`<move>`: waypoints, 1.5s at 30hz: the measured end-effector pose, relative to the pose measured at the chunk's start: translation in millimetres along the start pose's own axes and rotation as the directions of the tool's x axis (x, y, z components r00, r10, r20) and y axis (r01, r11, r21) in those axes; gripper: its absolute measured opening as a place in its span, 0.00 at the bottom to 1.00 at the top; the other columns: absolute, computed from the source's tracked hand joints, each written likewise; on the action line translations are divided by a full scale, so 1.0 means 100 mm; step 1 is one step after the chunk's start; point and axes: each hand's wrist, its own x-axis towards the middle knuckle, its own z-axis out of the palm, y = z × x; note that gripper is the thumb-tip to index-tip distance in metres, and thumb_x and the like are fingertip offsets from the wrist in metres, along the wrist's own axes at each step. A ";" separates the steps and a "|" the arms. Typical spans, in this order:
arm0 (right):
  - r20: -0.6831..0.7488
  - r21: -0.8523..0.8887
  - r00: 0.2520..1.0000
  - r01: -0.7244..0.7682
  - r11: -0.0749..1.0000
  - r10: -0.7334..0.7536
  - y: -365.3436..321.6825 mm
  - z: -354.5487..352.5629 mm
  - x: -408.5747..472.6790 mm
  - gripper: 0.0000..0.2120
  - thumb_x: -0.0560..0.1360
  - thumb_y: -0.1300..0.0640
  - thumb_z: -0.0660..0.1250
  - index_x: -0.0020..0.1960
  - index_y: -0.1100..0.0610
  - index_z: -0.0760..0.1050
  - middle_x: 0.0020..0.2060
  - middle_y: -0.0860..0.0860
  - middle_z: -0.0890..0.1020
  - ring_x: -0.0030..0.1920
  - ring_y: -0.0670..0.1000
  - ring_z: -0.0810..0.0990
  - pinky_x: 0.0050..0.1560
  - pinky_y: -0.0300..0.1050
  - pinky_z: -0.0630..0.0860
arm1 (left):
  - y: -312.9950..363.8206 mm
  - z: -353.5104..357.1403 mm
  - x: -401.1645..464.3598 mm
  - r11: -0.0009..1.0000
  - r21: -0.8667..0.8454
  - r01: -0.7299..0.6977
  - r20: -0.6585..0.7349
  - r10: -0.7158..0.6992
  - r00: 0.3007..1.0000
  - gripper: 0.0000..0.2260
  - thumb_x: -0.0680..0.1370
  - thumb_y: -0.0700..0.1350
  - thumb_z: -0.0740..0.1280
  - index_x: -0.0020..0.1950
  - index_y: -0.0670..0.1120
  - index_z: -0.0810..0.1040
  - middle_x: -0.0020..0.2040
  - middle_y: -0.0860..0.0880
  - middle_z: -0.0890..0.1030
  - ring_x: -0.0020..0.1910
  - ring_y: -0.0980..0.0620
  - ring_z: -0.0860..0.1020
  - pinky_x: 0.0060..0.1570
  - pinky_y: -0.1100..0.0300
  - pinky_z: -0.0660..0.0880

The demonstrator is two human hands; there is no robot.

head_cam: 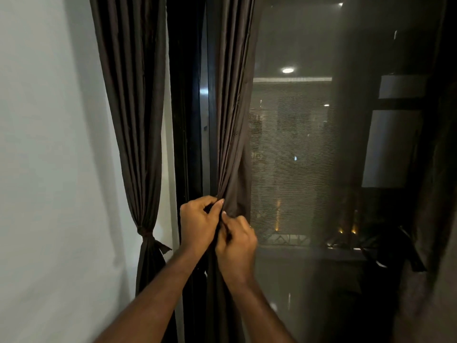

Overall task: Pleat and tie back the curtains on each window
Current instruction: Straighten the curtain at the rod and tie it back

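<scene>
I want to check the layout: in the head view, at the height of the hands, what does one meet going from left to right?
White wall → tied curtain → dark window frame → left hand → right hand, both gripping the gathered curtain → mesh screen.

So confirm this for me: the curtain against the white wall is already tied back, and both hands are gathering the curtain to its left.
Not quite. The head view shows both hands, left hand and right hand, gathering the curtain to the right of the tied curtain, not its left. The rest holds.
</scene>
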 end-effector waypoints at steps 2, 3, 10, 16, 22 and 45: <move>0.011 0.007 1.000 0.021 1.000 -0.021 0.00 0.03 0.00 0.12 0.78 0.57 0.62 0.56 0.57 0.83 0.39 0.49 0.77 0.38 0.50 0.77 0.39 0.56 0.78 | 0.02 -0.03 -0.01 0.998 -0.040 0.041 -0.004 -0.041 0.999 0.07 0.76 0.38 0.73 0.38 0.43 0.85 0.31 0.52 0.82 0.33 0.54 0.80 0.36 0.52 0.78; 0.012 0.019 1.000 0.023 1.000 -0.023 0.00 0.04 0.00 0.12 0.78 0.57 0.63 0.57 0.57 0.83 0.40 0.49 0.78 0.39 0.50 0.77 0.39 0.55 0.78 | 0.03 -0.04 -0.01 0.995 -0.072 0.065 0.003 -0.065 0.998 0.07 0.76 0.37 0.73 0.38 0.44 0.85 0.32 0.53 0.83 0.34 0.55 0.81 0.37 0.54 0.79; 0.056 0.043 0.998 0.010 0.999 -0.012 -0.01 0.06 0.01 0.12 0.79 0.59 0.63 0.57 0.56 0.83 0.42 0.48 0.79 0.41 0.50 0.79 0.43 0.55 0.79 | 0.04 -0.10 -0.03 0.963 -0.216 0.159 0.106 -0.139 0.985 0.10 0.78 0.42 0.71 0.37 0.46 0.84 0.30 0.52 0.82 0.31 0.57 0.80 0.35 0.63 0.76; 0.215 0.195 0.968 0.088 0.977 -0.130 0.02 -0.05 0.05 0.15 0.75 0.69 0.66 0.56 0.58 0.84 0.43 0.48 0.80 0.44 0.46 0.80 0.46 0.44 0.79 | -0.07 -0.21 0.07 0.987 -0.132 0.092 0.174 -0.068 0.982 0.07 0.76 0.39 0.74 0.38 0.43 0.83 0.32 0.48 0.82 0.34 0.49 0.81 0.36 0.50 0.79; -0.025 0.240 0.930 -0.352 0.905 0.368 0.22 -0.28 0.33 0.21 0.73 0.59 0.77 0.65 0.50 0.78 0.59 0.45 0.76 0.59 0.42 0.75 0.61 0.38 0.75 | -0.10 -0.28 0.07 0.982 -0.161 0.095 0.195 -0.063 0.979 0.05 0.77 0.39 0.73 0.41 0.42 0.85 0.35 0.49 0.84 0.36 0.51 0.82 0.39 0.54 0.81; 0.042 0.031 0.997 -0.071 0.997 0.069 0.04 0.13 0.04 0.13 0.79 0.55 0.63 0.58 0.54 0.84 0.41 0.46 0.78 0.40 0.51 0.78 0.42 0.54 0.77 | -0.12 -0.09 0.03 0.999 0.025 0.047 0.087 -0.049 0.995 0.04 0.77 0.37 0.72 0.45 0.44 0.86 0.35 0.63 0.80 0.38 0.66 0.80 0.39 0.74 0.73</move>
